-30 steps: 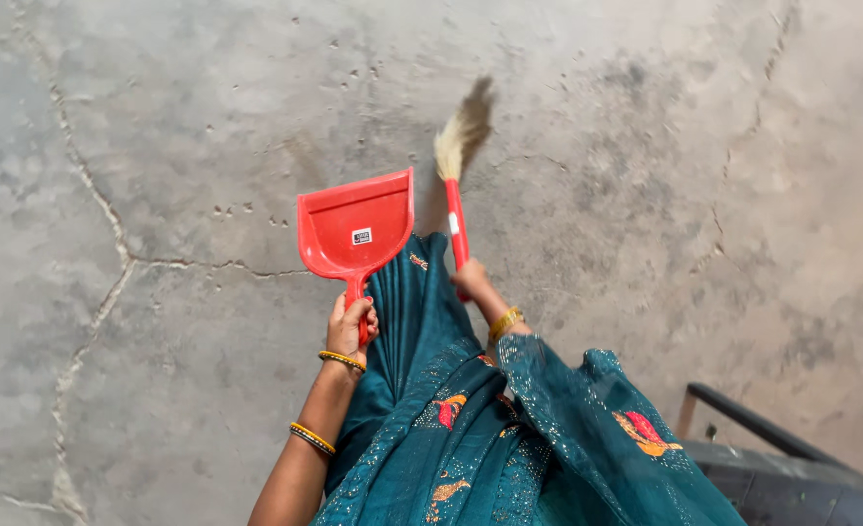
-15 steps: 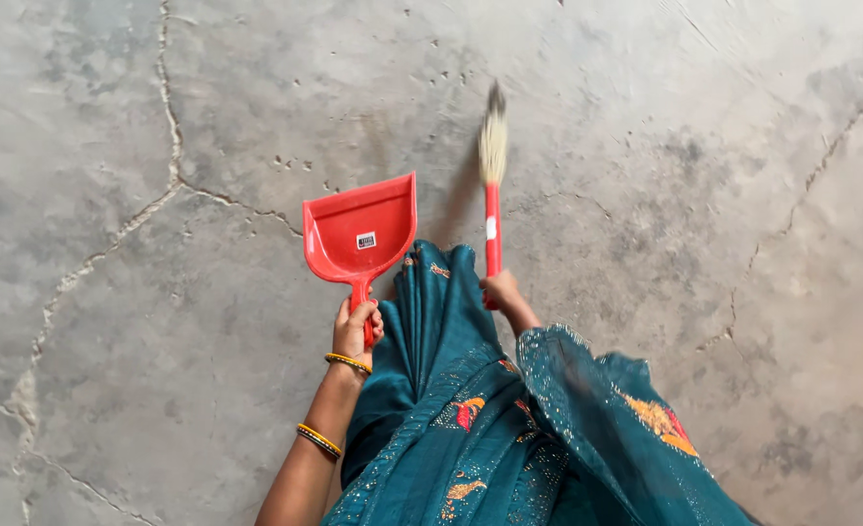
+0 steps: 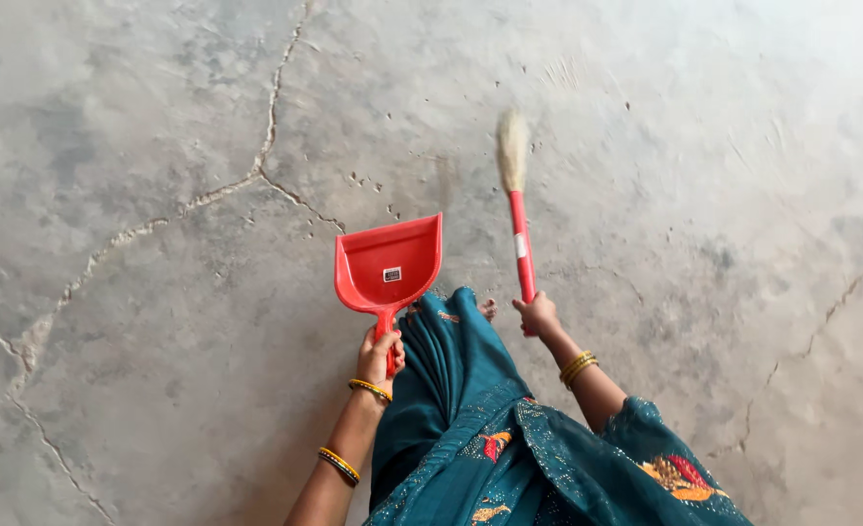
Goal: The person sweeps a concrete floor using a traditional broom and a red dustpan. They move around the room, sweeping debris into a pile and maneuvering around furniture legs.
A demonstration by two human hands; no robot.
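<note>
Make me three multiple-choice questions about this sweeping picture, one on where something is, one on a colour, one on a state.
1. Which hand holds the dustpan?
A. left hand
B. right hand
C. neither

2. What colour is the broom handle?
A. blue
B. red with a white band
C. black

3. What state is the concrete floor in?
A. tiled
B. carpeted
C. cracked

Answers: 1 A, the left hand grips the dustpan's handle. 2 B, the stick in the right hand is red with a white band. 3 C, long cracks run across the grey surface.
</note>
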